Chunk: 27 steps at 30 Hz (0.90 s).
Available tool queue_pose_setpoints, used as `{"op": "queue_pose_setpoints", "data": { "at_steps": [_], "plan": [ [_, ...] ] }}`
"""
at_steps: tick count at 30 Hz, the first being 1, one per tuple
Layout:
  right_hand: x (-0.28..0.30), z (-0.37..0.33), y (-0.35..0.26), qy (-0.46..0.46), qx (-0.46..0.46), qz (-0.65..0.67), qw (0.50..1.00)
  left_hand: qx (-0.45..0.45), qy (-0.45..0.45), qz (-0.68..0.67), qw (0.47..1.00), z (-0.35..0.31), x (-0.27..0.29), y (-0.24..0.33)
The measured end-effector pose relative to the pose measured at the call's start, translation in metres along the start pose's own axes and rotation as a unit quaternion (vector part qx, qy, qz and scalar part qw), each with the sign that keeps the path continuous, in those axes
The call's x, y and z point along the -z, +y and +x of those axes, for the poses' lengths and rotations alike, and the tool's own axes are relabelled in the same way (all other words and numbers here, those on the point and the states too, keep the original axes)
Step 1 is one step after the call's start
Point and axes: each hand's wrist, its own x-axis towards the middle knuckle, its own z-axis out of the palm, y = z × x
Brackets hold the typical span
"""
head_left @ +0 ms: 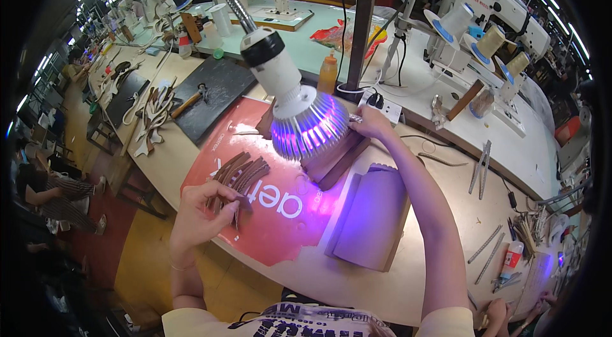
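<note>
My left hand (205, 213) is over the near left part of a red sheet (280, 244). Its thumb and fingers pinch a small, thin brown strip (238, 202). Just beyond those fingers lies a row of curved brown leather strips (250, 170). My right hand (371, 122) reaches far forward, past the lamp, its fingers closed on a short silvery patterned stick (354, 118), mostly hidden. Below that hand lie brown leather pieces (338, 162), partly covered by the lamp head.
A lamp (309, 123) on a flexible neck hangs over the table, casting purple light. A grey-brown curved block (368, 219) lies near my right forearm. Farther off are a hammer (188, 102) on a black slab (217, 92), an orange bottle (327, 74) and thread cones (491, 41). Another person's hands (497, 311) show lower right.
</note>
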Motion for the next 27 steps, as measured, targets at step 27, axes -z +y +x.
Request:
{"op": "queue_pose_setpoints", "data": {
  "at_steps": [27],
  "plan": [
    [0.047, -0.292, 0.027, -0.032, -0.097, 0.346, 0.933, 0.251, -0.138, -0.518, 0.806, 0.017, -0.213, -0.009]
  ]
}}
